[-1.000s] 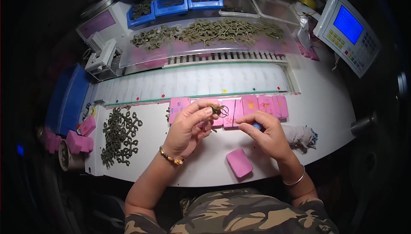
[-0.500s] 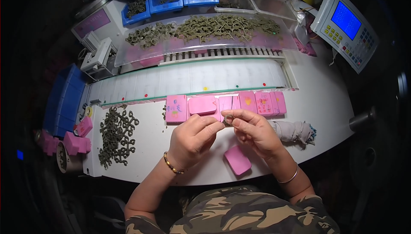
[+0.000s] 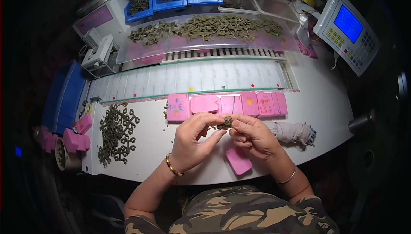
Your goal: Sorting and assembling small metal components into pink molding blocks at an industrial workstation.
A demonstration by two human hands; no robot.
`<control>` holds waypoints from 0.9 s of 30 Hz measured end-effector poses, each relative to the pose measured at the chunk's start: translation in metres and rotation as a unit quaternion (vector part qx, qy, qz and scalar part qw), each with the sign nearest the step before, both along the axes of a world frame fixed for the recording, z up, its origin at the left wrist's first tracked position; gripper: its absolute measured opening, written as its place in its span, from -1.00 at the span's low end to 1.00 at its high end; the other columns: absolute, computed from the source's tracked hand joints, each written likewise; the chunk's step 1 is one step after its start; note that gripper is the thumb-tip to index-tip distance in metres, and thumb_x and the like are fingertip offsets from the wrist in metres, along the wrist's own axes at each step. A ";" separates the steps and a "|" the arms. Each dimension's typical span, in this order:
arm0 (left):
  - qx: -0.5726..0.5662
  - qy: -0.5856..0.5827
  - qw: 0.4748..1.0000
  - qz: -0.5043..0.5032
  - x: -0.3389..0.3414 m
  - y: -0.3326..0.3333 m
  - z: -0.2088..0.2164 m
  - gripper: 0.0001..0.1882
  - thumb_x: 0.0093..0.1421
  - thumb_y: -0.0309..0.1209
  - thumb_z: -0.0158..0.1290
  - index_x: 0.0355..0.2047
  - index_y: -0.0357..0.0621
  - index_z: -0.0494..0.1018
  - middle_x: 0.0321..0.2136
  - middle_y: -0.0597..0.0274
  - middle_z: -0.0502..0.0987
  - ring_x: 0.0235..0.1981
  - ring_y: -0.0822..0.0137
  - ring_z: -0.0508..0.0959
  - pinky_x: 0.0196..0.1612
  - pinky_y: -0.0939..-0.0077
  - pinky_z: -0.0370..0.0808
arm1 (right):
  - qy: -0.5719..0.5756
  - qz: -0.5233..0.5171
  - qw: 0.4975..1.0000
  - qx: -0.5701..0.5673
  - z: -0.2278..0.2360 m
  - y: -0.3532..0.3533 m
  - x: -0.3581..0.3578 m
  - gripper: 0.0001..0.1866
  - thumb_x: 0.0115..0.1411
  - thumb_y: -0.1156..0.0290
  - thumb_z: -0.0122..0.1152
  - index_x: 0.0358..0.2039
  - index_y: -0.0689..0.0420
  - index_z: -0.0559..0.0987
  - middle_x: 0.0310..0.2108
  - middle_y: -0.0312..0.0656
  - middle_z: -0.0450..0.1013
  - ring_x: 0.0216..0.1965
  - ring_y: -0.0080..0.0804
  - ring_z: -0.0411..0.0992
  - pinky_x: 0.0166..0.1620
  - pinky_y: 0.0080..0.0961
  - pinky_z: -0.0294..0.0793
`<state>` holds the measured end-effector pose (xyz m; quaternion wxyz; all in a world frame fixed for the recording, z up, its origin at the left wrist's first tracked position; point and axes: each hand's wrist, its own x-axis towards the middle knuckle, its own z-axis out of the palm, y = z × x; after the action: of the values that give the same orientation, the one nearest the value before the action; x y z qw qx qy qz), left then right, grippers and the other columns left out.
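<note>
Over the middle of the table, my hands meet at a small dark green piece (image 3: pixel 225 123) with a curved outline; its exact kind does not show. My right hand (image 3: pixel 253 135) pinches it between thumb and forefinger, the other fingers curled. My left hand (image 3: pixel 193 139) has its forefinger on top of the piece and its thumb underneath, with a gap between thumb and palm. A pink block (image 3: pixel 238 160) lies on the table just below my right hand. Left of my hands spreads a pile of dark green looped and branched pieces (image 3: pixel 114 137).
Several pink blocks (image 3: pixel 177 107) stand in a row beyond my hands. Behind them runs a white segmented conveyor (image 3: pixel 171 77) with coloured dots. A clear tray of green parts (image 3: pixel 128 54) lies above it. A cloth-wrapped bundle (image 3: pixel 291 132) sits right; a control panel (image 3: pixel 349 32) stands far right.
My left thumb has dropped away from the forefinger, and more of the small dark green piece shows between the hands. The conveyor's dots have shifted left.
</note>
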<state>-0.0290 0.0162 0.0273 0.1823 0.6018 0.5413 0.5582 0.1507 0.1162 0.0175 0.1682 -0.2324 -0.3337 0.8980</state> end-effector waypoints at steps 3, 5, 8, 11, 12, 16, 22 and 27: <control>-0.016 -0.018 1.000 0.006 -0.002 0.002 0.004 -0.73 0.06 -0.63 0.29 -0.21 -0.17 0.59 -0.34 0.33 0.60 -0.56 0.64 0.37 -0.54 0.72 0.28 | 0.013 0.012 1.000 -0.014 -0.004 0.002 -0.002 -0.67 0.39 0.39 0.13 0.12 0.17 0.50 -0.32 -0.42 0.43 -0.52 -0.80 0.16 -0.56 -0.86 0.13; -0.026 0.000 1.000 0.016 -0.010 0.004 0.001 -0.76 0.07 -0.62 0.29 -0.22 -0.17 0.59 -0.35 0.34 0.59 -0.57 0.65 0.35 -0.54 0.73 0.27 | -0.014 -0.010 1.000 0.006 0.008 0.000 -0.004 -0.67 0.38 0.40 0.13 0.12 0.18 0.50 -0.32 -0.42 0.42 -0.51 -0.80 0.17 -0.55 -0.85 0.14; -0.051 0.011 0.998 0.034 -0.025 0.012 0.008 -0.80 0.09 -0.60 0.28 -0.24 -0.18 0.60 -0.38 0.39 0.57 -0.57 0.68 0.33 -0.54 0.74 0.24 | -0.044 -0.070 0.996 0.027 0.008 0.001 -0.004 -0.66 0.36 0.42 0.15 0.12 0.20 0.48 -0.33 -0.42 0.41 -0.48 -0.79 0.20 -0.53 -0.84 0.17; -0.138 -0.016 0.990 0.038 -0.042 0.028 0.026 -0.86 0.15 -0.53 0.26 -0.27 -0.23 0.58 -0.45 0.44 0.55 -0.53 0.72 0.33 -0.49 0.78 0.25 | -0.026 -0.115 0.993 0.015 0.006 0.006 0.008 -0.64 0.33 0.45 0.19 0.11 0.23 0.45 -0.32 -0.39 0.38 -0.40 -0.75 0.25 -0.40 -0.80 0.27; -0.146 0.006 0.989 0.029 -0.046 0.033 0.035 -0.86 0.15 -0.50 0.26 -0.27 -0.24 0.58 -0.46 0.44 0.55 -0.53 0.71 0.34 -0.48 0.77 0.27 | -0.041 -0.140 0.988 0.044 0.009 0.004 0.010 -0.64 0.32 0.47 0.19 0.11 0.24 0.44 -0.28 -0.36 0.38 -0.36 -0.71 0.27 -0.34 -0.76 0.31; -0.263 0.054 0.958 -0.104 -0.060 0.075 0.058 -0.83 0.17 -0.42 0.27 -0.27 -0.24 0.59 -0.49 0.45 0.55 -0.52 0.69 0.37 -0.46 0.73 0.31 | -0.045 -0.166 0.979 0.113 0.004 0.007 0.027 -0.60 0.30 0.56 0.13 0.15 0.26 0.41 -0.13 -0.26 0.38 -0.22 -0.61 0.34 -0.17 -0.65 0.41; -0.247 -0.059 0.961 -0.110 -0.071 0.189 0.118 -0.56 0.17 -0.37 0.30 0.02 -0.28 0.49 -0.43 0.45 0.53 -0.54 0.69 0.36 -0.46 0.73 0.37 | -0.040 -0.112 0.975 0.190 0.018 -0.002 0.033 -0.59 0.35 0.56 0.05 0.21 0.26 0.41 -0.04 -0.22 0.51 -0.25 -0.63 0.43 -0.19 -0.69 0.45; -0.109 -0.366 0.912 -0.148 -0.064 0.220 0.114 -0.28 0.23 -0.53 0.17 0.33 -0.36 0.09 -0.23 0.26 0.49 -0.45 0.59 0.44 -0.35 0.72 0.49 | -0.085 -0.092 0.967 0.222 0.019 -0.004 0.044 -0.66 0.34 0.56 0.09 0.11 0.24 0.48 -0.05 -0.16 0.56 -0.32 -0.68 0.41 -0.28 -0.72 0.46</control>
<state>-0.0925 0.2363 0.1412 0.5130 0.4052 0.3989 0.6430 0.1944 0.1127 0.0368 0.2688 -0.2941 -0.5153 0.7588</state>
